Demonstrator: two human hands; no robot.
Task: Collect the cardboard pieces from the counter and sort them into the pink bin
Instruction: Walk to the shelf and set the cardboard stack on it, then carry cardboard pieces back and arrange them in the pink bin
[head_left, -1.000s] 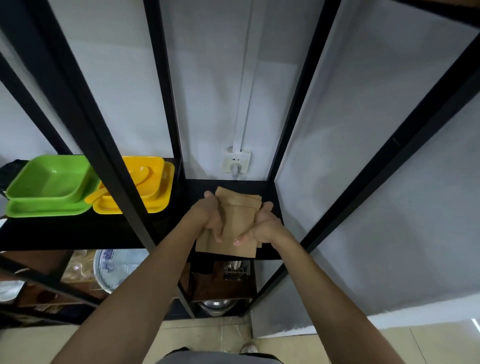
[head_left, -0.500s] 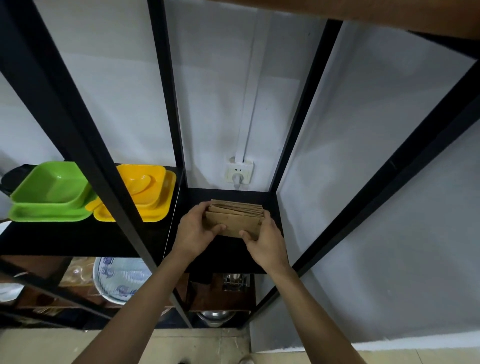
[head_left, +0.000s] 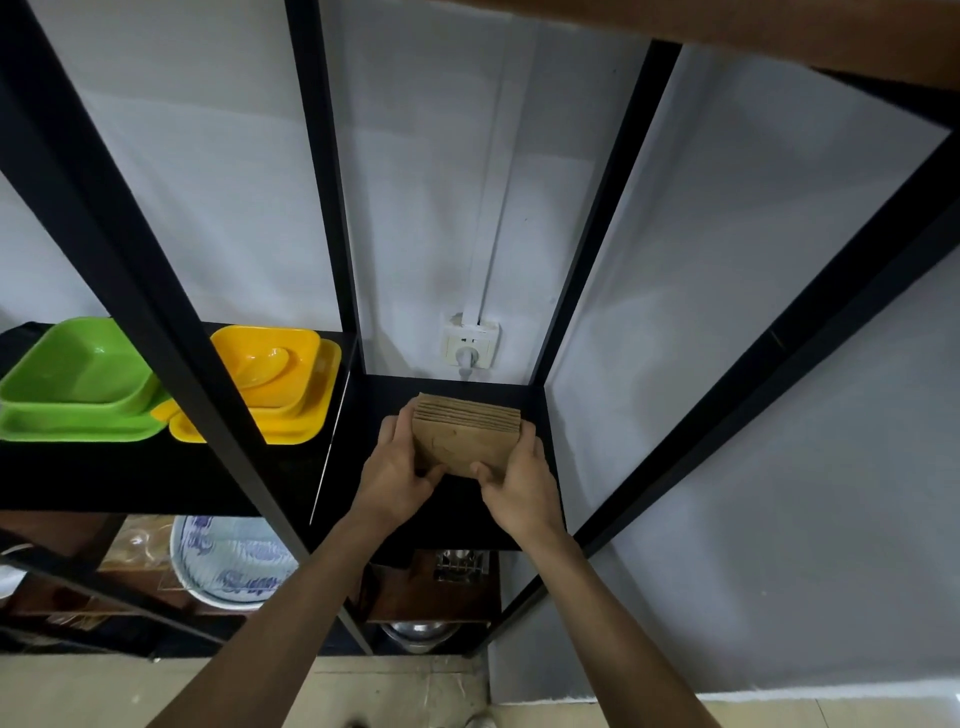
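A squared-up stack of several brown cardboard pieces (head_left: 465, 434) stands on edge over the black shelf (head_left: 447, 509) in the right bay of a black metal rack. My left hand (head_left: 397, 467) grips the stack's left side, thumb on its front face. On the right side my right hand (head_left: 522, 480) clamps it the same way. The stack's lower edge is hidden behind my fingers, so I cannot tell whether it touches the shelf. No pink bin is in view.
Green dishes (head_left: 72, 387) and yellow dishes (head_left: 270, 384) sit on the shelf to the left, behind a black upright (head_left: 156, 322). A wall socket (head_left: 470, 345) is straight behind the stack. Lower shelves hold a blue-patterned plate (head_left: 228, 566) and metal ware.
The loose, fanned sheets I held flat a second ago are now gathered into a tight stack standing on edge. My hands moved slightly forward into the shelf bay.
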